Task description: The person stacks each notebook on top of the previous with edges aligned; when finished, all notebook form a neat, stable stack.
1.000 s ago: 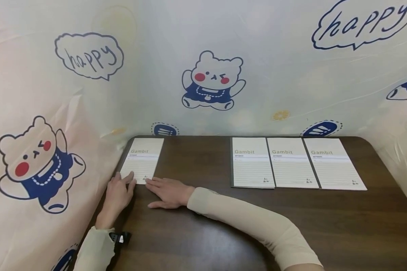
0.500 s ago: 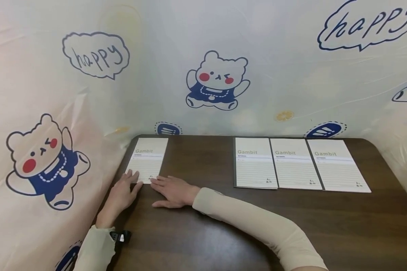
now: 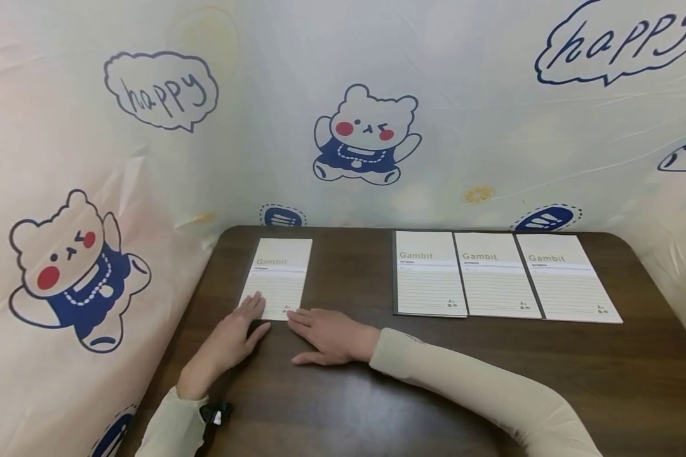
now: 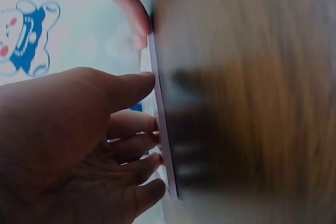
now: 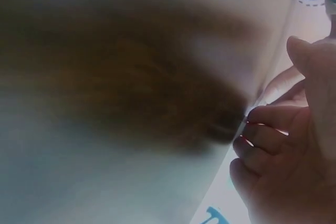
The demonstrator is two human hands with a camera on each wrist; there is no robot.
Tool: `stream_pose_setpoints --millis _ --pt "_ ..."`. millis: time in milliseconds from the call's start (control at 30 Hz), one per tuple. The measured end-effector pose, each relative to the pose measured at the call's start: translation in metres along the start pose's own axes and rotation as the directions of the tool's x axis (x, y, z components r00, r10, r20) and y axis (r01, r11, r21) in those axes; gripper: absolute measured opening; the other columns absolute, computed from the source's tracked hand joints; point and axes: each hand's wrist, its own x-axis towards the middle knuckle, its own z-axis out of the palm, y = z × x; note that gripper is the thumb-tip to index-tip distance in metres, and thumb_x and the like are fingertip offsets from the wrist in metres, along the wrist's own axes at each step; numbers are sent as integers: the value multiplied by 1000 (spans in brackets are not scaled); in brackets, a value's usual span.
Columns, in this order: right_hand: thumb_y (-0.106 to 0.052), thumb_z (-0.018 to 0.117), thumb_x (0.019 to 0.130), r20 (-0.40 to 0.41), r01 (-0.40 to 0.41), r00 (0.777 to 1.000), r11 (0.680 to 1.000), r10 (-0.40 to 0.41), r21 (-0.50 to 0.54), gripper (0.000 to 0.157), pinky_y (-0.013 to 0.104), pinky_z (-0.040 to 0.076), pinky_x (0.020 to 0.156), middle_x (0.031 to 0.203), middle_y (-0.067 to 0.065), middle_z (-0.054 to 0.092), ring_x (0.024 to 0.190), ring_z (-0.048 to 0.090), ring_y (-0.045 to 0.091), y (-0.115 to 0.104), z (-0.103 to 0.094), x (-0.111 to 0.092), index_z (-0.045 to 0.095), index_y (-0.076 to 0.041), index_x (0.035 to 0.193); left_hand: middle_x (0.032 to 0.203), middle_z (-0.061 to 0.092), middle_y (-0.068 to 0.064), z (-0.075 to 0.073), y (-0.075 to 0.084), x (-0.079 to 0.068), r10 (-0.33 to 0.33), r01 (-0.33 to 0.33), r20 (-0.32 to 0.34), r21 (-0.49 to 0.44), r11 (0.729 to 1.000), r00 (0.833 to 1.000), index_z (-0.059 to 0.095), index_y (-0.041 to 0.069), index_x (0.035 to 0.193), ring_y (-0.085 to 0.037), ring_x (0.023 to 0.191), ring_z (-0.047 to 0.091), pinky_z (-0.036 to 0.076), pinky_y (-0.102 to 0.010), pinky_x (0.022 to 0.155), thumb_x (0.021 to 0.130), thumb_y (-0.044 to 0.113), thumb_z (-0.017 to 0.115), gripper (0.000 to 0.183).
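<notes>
A white notebook (image 3: 280,276) marked "Gambit" lies flat on the left part of the dark wooden table in the head view. My left hand (image 3: 228,339) rests its fingers on the notebook's lower left corner. Fingertips of my right hand (image 3: 334,336) touch the lower right corner, palm down and fingers straight. In the left wrist view, the left thumb and fingertips meet the notebook's thin edge (image 4: 162,108). The right wrist view shows my right hand's fingers (image 5: 265,137) side by side at the table surface, blurred there.
Three matching notebooks (image 3: 495,279) lie side by side at the back right, with dark edges between them. A curtain (image 3: 251,127) printed with bears and "happy" bubbles hangs behind and beside the wooden table (image 3: 349,406). A black band (image 3: 216,412) is on my left wrist.
The left notebook has slid to the right and slightly toward me, away from the table's left edge. Both hands have moved along with it. The three right notebooks stay in place.
</notes>
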Motion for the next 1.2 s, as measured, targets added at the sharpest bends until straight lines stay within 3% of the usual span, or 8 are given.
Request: stream_pose_setpoints --millis 300,500,633,733,833,933,1100,1200 --pt "-62 38 108 -3 -4 1000 1000 4 27 77 37 33 128 173 6 27 160 31 21 8 0 -63 33 -9 164 164 41 -21 8 45 -7 66 -65 72 -10 998 995 48 -2 153 -42 153 39 40 -62 118 101 29 70 64" --pt "-60 40 108 2 -25 1000 996 25 88 75 38 37 126 173 5 28 159 33 21 14 -1 -84 33 -11 164 165 41 -18 14 62 -3 64 -63 102 -12 998 993 49 2 154 -39 155 38 39 -61 119 100 35 70 66" --pt "-61 41 108 -15 -45 999 977 50 208 76 40 38 125 173 5 28 159 33 20 16 4 -88 33 -11 164 166 40 -16 18 62 -1 58 -54 87 -44 998 995 51 4 153 -38 155 38 39 -60 120 101 35 70 64" --pt "-61 42 107 -59 -63 994 926 91 373 79 40 37 126 172 7 29 158 34 20 18 6 -88 30 -8 164 167 37 -20 21 57 -1 53 -49 36 -105 993 998 52 5 153 -42 154 38 40 -62 118 101 35 70 63" --pt "-59 48 106 -112 -98 976 834 188 542 82 40 36 126 171 11 30 157 36 21 20 8 -85 27 -4 165 168 30 -27 23 51 0 5 -8 -15 -167 986 1000 47 5 156 -50 151 37 39 -67 116 101 36 69 67" --pt "-53 55 105 -118 -137 942 678 316 722 83 40 39 124 171 14 31 154 41 24 19 9 -81 26 -2 164 166 30 -32 23 49 3 -72 58 -55 -217 974 996 40 3 159 -55 150 36 38 -71 114 102 37 68 71" --pt "-34 66 103 -29 -121 897 309 441 943 81 43 40 122 171 19 29 154 41 32 12 6 -75 25 2 163 157 46 -32 17 50 8 -198 154 -107 -325 933 974 43 -4 155 -47 146 46 47 -60 111 104 33 66 68" --pt "-24 67 101 41 -84 868 65 495 994 80 45 38 123 170 22 29 155 38 35 8 5 -72 24 4 163 150 55 -31 15 51 13 -290 223 -102 -419 880 952 51 -3 151 -42 139 56 53 -52 107 104 31 66 60"
